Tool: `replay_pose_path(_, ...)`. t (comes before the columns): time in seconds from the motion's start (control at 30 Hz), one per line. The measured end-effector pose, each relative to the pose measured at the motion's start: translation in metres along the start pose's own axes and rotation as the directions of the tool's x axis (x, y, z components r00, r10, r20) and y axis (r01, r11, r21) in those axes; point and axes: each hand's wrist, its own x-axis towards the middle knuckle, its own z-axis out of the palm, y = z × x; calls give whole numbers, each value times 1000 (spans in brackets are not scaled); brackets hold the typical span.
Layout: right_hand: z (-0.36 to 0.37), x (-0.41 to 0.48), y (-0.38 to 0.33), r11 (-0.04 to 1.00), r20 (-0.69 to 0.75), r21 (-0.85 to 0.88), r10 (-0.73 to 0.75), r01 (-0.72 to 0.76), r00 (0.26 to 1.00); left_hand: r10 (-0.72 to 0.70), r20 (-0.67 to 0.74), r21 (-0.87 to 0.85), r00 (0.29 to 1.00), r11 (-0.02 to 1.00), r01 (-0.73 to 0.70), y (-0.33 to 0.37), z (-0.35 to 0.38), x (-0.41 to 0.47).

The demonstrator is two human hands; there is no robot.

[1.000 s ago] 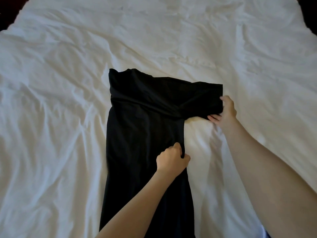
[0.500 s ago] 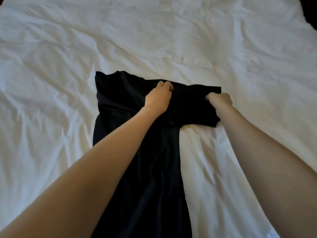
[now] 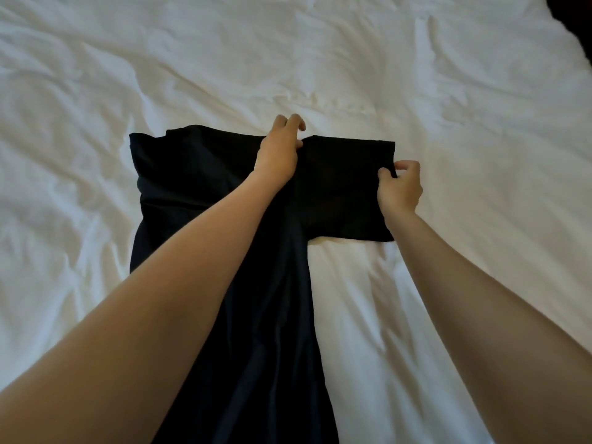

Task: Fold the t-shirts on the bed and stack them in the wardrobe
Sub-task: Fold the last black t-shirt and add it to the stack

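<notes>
T-shirt point(image 3: 198, 193), black, lying lengthwise at centre of the white bed point(image 3: 448, 91). Left hand point(image 3: 280, 152) curls its fingers over the far shoulder edge, apparently anchoring the fold line. Right hand point(image 3: 400, 189) pinches the right sleeve point(image 3: 346, 187) at its hem, probably to fold it inward.

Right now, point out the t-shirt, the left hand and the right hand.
t-shirt point(image 3: 179, 174): head view, cloth near its far left corner.
left hand point(image 3: 278, 153): head view, back of the hand.
right hand point(image 3: 402, 190): head view, back of the hand.
</notes>
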Motion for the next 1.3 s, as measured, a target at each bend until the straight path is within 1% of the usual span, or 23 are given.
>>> replay_pose_path(0.07,-5,-3,1,996,-7,-86,-6,5,1000,35,55,7,998,999,-35,1,-1,-7)
replay_pose_path(0.13,-11,-11,2,978,-40,-193,-87,77,995,46,78,33,996,998,-48,1,-5,-21)
replay_pose_path(0.2,-16,-22,2,956,-111,-272,-140,106,984,36,91,31,995,999,-39,3,-11,-40)
replay_pose_path(0.27,-20,-43,5,952,-164,-289,-155,103,974,-1,93,2,996,1000,1,3,-16,-68)
replay_pose_path(0.33,-23,-75,13,959,-158,-261,-154,109,975,-48,85,-37,995,998,52,1,-24,-102)
replay_pose_path(0.4,-27,-111,25,976,-80,-192,-116,99,990,-112,78,-78,991,990,118,-1,-31,-140)
replay_pose_path(0.47,-31,-147,41,992,36,-118,-34,38,999,-180,68,-116,981,975,187,-2,-39,-180)
replay_pose_path(0.53,-35,-177,58,994,137,-103,36,-22,990,-249,63,-149,966,955,256,-3,-44,-217)
replay_pose_path(0.6,-41,-210,74,993,242,-108,74,-49,967,-311,62,-149,948,937,317,-7,-51,-258)
replay_pose_path(0.7,-55,-251,90,982,399,-154,161,-107,903,-420,45,-112,906,899,422,-17,-57,-318)
replay_pose_path(0.77,-64,-272,101,971,474,-183,221,-151,852,-519,20,-115,855,848,518,-24,-62,-354)
replay_pose_path(0.83,-74,-289,114,959,527,-196,278,-203,803,-637,34,-165,770,756,633,-32,-62,-387)
replay_pose_path(0.87,-78,-296,120,949,541,-207,313,-237,780,-696,65,-209,715,691,692,-38,-61,-400)
replay_pose_path(0.93,-89,-312,130,923,570,-211,383,-320,727,-783,173,-305,597,533,789,-50,-58,-424)
replay_pose_path(0.97,-95,-321,136,912,583,-215,407,-349,703,-801,239,-326,549,466,822,-54,-58,-437)
replay_pose_path(1.0,-100,-328,140,905,591,-221,420,-363,689,-798,298,-313,524,437,843,-58,-58,-447)
replay_pose_path(1.07,-111,-346,149,898,587,-245,437,-365,681,-771,399,-236,497,437,868,-59,-62,-471)
replay_pose_path(1.13,-118,-363,160,900,569,-271,436,-342,697,-760,451,-215,469,417,883,-58,-67,-489)
replay_pose_path(1.17,-119,-368,165,904,549,-284,426,-319,719,-755,468,-247,460,387,888,-57,-68,-495)
replay_pose_path(1.2,-121,-375,170,909,523,-301,411,-289,747,-741,483,-308,466,354,883,-55,-70,-503)
replay_pose_path(1.27,-122,-382,178,913,474,-321,386,-252,792,-706,502,-438,499,290,851,-51,-72,-513)
replay_pose_path(1.3,-125,-387,180,913,465,-331,377,-237,801,-694,507,-480,510,264,837,-49,-73,-522)
